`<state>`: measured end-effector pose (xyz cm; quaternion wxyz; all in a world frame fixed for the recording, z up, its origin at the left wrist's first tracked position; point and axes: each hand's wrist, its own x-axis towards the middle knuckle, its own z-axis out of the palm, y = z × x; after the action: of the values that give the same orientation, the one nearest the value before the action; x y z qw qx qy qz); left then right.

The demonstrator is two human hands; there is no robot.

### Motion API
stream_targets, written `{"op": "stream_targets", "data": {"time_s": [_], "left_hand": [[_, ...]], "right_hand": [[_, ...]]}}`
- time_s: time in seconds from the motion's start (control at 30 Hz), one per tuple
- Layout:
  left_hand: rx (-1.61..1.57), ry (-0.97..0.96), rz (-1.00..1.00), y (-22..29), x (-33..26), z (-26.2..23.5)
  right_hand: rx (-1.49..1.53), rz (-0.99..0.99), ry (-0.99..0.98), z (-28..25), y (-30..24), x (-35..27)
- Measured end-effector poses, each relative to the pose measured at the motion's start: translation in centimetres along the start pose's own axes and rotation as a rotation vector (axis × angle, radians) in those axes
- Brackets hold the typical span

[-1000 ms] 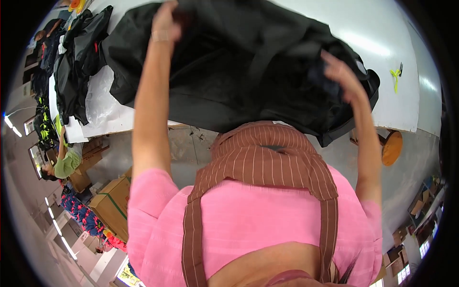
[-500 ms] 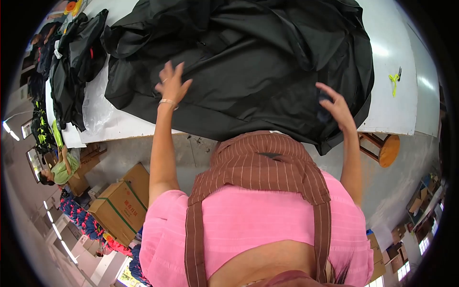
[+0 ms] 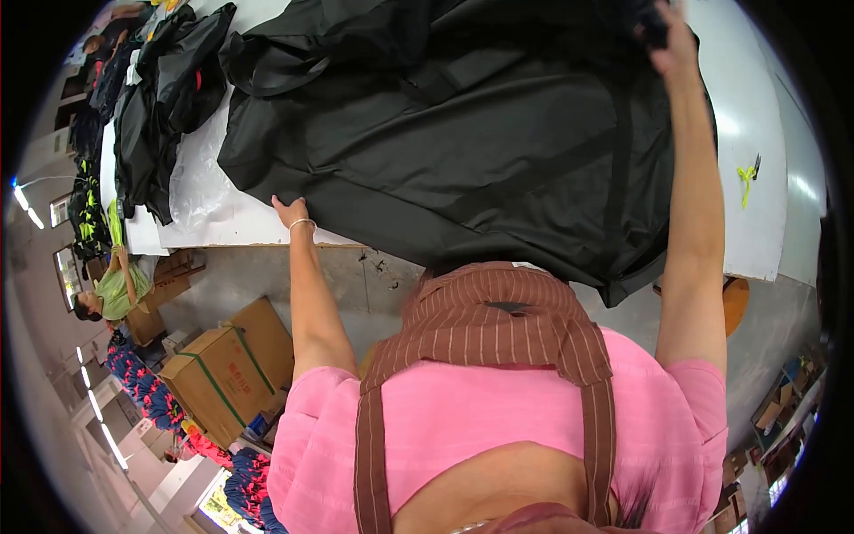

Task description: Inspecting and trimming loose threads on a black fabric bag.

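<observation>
A large black garment (image 3: 463, 142) lies spread over the white table (image 3: 756, 116), and its near edge hangs over the table's front. My left hand (image 3: 289, 214) is at the garment's near left corner, with the fingers tucked at the hem. My right arm stretches far forward. My right hand (image 3: 667, 40) is closed on a fold of the black fabric at the far right. I wear a pink top and a brown striped apron (image 3: 498, 329).
More black garments (image 3: 165, 98) are piled at the table's left end beside a clear plastic bag (image 3: 200, 178). Yellow-green snips (image 3: 747, 178) lie at the right. On the floor stand cardboard boxes (image 3: 222, 374) and a wooden stool (image 3: 735, 303). A person in green (image 3: 111, 294) stands at the left.
My right hand went from the garment's near right edge up to its far right part and gripped it. My left hand slid down to the near left corner. The garment now lies flatter.
</observation>
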<state>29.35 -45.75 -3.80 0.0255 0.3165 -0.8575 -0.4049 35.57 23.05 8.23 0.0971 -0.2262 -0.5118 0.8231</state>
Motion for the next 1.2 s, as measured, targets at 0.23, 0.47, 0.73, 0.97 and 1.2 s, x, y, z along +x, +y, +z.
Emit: {"op": "stream_targets", "data": {"time_s": [0.23,0.47,0.73,0.97,1.2], "left_hand": [[-0.103,-0.215,0.125,-3.1,-3.5,-2.6],[0.096,-0.201,0.214,-7.7,-12.0,-6.0],[0.366,-0.346,-0.127,-11.6,-17.8,-6.5],[1.442,-0.920,0.231,-2.9,-18.8,-6.1],[0.004,-1.152,-0.199,8.4,-18.3,4.2]], "right_hand": [[-0.212,-0.185,-0.190,4.0,2.4,-8.6],[0.066,0.399,0.047,-1.6,14.3,-17.3],[0.080,0.389,0.073,-4.5,14.8,-18.3],[0.045,0.429,0.006,-5.3,14.7,-18.2],[0.050,0.407,0.074,-4.7,14.7,-18.1]]}}
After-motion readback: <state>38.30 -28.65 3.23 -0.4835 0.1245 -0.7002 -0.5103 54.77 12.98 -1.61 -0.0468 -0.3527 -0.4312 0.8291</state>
